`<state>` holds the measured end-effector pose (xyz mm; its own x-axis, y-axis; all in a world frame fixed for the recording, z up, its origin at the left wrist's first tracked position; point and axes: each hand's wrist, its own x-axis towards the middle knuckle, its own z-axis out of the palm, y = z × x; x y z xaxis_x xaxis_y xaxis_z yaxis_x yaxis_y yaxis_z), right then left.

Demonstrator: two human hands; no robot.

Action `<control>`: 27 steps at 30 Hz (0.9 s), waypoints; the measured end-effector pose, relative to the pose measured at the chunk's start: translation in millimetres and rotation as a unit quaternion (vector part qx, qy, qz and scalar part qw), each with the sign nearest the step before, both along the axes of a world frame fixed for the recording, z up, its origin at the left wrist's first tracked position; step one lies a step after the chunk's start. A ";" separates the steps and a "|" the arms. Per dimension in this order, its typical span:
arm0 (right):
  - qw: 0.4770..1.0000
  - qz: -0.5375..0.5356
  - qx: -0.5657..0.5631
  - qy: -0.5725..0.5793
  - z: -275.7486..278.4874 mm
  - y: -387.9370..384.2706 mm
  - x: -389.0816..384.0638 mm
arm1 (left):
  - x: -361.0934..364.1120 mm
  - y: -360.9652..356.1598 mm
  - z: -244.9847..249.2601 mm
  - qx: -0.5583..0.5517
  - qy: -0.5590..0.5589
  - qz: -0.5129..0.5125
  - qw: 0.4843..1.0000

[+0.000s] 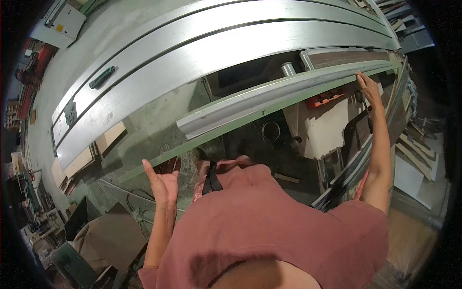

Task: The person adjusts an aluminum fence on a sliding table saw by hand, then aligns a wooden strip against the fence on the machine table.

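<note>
I look down over my red shirt at a long sliding-table saw. My left hand [162, 181] hangs open, palm up, fingers apart, close to the green rail edge [226, 126] of the machine and holding nothing. My right hand [368, 86] reaches forward with its fingers resting on the far end of the grey metal fence rail [269, 96], just below a dark wood-toned board [346, 58] lying on the table. Whether the fingers grip the rail or only touch it is unclear.
Wide aluminium sliding tables [202, 53] with a green handle [102, 77] span the top. A red-orange object [323, 99] sits under the rail. Board offcuts lie on the floor at left [91, 154] and right [414, 149]. A white cabinet [60, 24] stands far left.
</note>
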<state>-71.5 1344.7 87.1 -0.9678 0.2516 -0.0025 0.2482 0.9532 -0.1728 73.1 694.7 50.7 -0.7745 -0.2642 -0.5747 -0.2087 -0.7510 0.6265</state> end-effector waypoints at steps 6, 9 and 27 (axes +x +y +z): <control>1.000 -0.024 -0.003 0.019 -10.5 48.3 -6.7 | -9.9 49.2 -0.5 -0.006 0.008 0.002 1.000; 1.000 -0.011 0.014 0.019 -9.2 60.3 -9.1 | -13.3 66.1 2.2 -0.010 0.001 -0.003 1.000; 0.966 0.121 0.009 0.228 42.6 -77.8 -28.0 | -26.5 128.4 -11.7 0.036 0.043 -0.105 0.993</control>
